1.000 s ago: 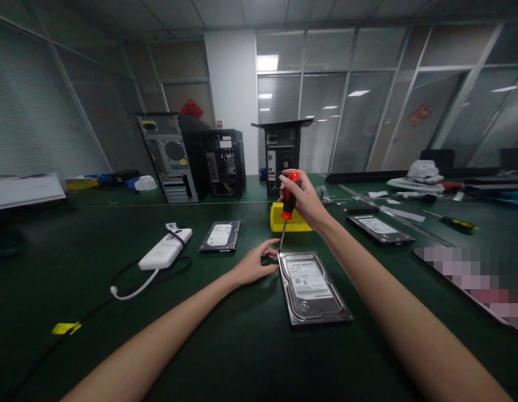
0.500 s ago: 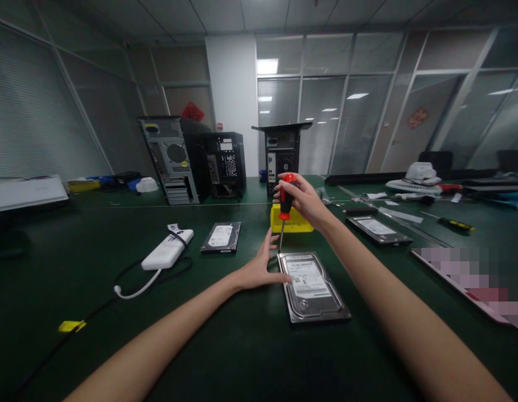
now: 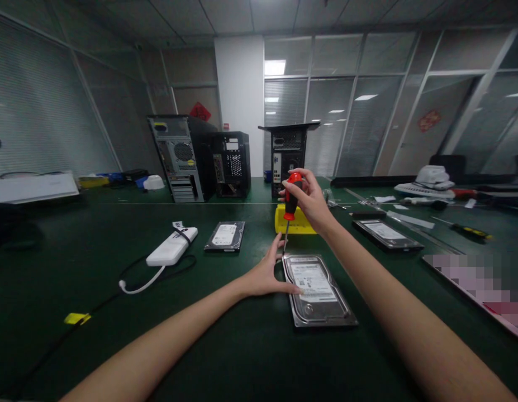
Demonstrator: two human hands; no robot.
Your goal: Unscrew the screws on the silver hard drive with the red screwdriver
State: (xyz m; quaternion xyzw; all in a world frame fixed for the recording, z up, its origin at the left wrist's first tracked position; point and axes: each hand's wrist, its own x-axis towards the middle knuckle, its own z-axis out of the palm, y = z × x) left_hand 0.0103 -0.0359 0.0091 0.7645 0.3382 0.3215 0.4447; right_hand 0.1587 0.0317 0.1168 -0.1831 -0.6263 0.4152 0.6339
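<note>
A silver hard drive [image 3: 321, 312] with a white label lies flat on the green table. My right hand [image 3: 311, 198] is closed around the red and black handle of a screwdriver [image 3: 290, 207]. The screwdriver stands nearly upright, its tip at the drive's far left corner; whether it sits in a screw is too small to tell. My left hand [image 3: 265, 273] spreads along the drive's left side, thumb resting on the label and fingers stretched up near the screwdriver's tip. Just behind the screwdriver is a yellow block-like object [image 3: 303, 224], partly hidden by my right hand.
A second hard drive [image 3: 225, 237] and a white power strip [image 3: 172, 247] with a cord lie to the left. On the right are another drive [image 3: 386, 233], a yellow-black screwdriver [image 3: 470, 230] and a pink-edged blurred panel [image 3: 472, 293]. Computer cases [image 3: 195, 156] stand behind.
The whole view has shifted, so things appear slightly further right. My left thumb lies a little further over the drive's label. The screwdriver's tip stays at the same corner.
</note>
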